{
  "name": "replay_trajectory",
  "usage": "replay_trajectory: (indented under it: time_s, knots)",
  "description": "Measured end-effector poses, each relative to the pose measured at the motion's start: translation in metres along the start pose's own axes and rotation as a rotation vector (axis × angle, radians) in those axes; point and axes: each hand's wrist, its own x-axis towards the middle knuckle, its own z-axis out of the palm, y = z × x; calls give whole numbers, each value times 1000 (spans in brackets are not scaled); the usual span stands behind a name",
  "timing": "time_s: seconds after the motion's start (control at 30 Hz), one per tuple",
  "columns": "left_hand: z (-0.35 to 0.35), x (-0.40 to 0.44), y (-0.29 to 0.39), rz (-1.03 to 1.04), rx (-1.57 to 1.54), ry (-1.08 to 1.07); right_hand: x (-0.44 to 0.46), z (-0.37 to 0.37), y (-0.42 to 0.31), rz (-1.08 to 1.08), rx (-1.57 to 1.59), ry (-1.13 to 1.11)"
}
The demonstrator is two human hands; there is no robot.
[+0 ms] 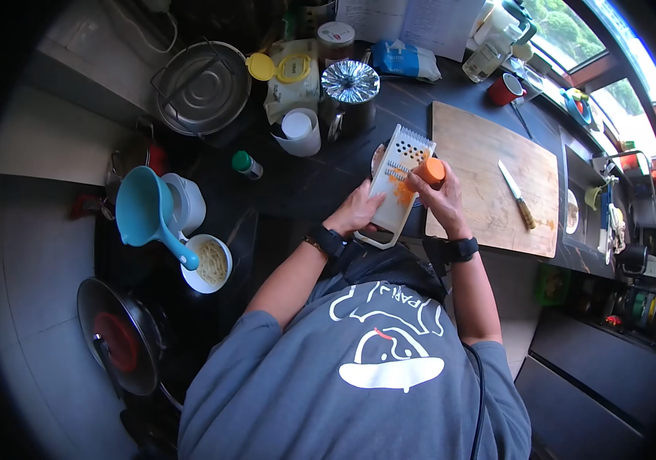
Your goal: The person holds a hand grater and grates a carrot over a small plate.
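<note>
A white flat grater [398, 182] stands tilted over a plate that it mostly hides, at the counter's front edge. My left hand [359, 207] is closed round the grater's left side, low down. Between the fingers of my right hand [443, 195] is an orange carrot piece [431, 171], held at the grater's right side. Orange shreds cling to the grater's face below its holes. Right of my right hand lies a wooden cutting board [481, 176], with a knife [517, 195] resting on it.
A foil-topped pot [349, 84], a white cup [297, 134] and a green-capped jar [247, 165] stand behind and left. A noodle bowl [210, 264] sits beside a blue ladle-like pan [144, 205]. Further left is a wok [117, 337]; a sink [577, 172] lies right.
</note>
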Motion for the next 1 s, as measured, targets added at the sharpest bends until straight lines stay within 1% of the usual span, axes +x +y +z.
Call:
replay_trajectory:
  time_s: [0.07, 0.1, 0.17, 0.23, 0.27, 0.33, 0.37, 0.47, 0.6, 0.67, 0.7, 0.77, 0.8, 0.83, 0.9, 0.93, 1.0]
  knots:
    - [0, 4, -4, 30, -20, 21, 0, 0, -1, -11, -4, 9]
    - [-1, 5, -3, 31, -17, 20, 1, 0, -1, 28, -6, 8]
    - [-3, 6, -1, -47, 23, -19, 0, 3, -5, 66, -4, 10]
    - [-2, 4, 0, -46, 22, -12, -6, 6, -11, -23, -60, -18]
    - [-2, 3, 0, -46, 17, -4, -6, 8, -9, -22, -60, -16]
    - [-3, 2, 0, -27, -4, -14, -7, 10, -3, -177, -115, 9]
    - [-3, 1, -1, -9, -24, -23, -4, 9, 0, -176, -114, 11]
    - [0, -2, 4, -12, -33, 19, 12, 11, 1, -176, -238, 101]
    - [-4, -5, 7, -25, -23, -1, 18, 16, 13, -229, -210, 164]
    - [-3, -11, 9, -44, -18, -47, 26, 13, 23, -184, -180, 252]
    - [-3, -11, 7, -44, -17, -47, 25, 13, 16, -184, -179, 253]
    - [-3, -10, 4, -25, -20, -45, 21, 10, -1, -156, -171, 151]
    - [-3, -10, 7, -20, -18, -47, 20, 13, 1, -95, -54, 48]
    - [-3, -11, 10, -26, -19, -47, 15, 14, 3, -115, -92, 5]
    - [-3, -9, 11, -33, -20, -44, 6, 19, 0, -214, -234, 37]
    - [-4, -7, 7, -20, -24, -37, 10, 18, 2, -211, -232, 36]
    - [-4, -9, 4, -12, -23, -38, 21, 16, 6, -227, -220, 120]
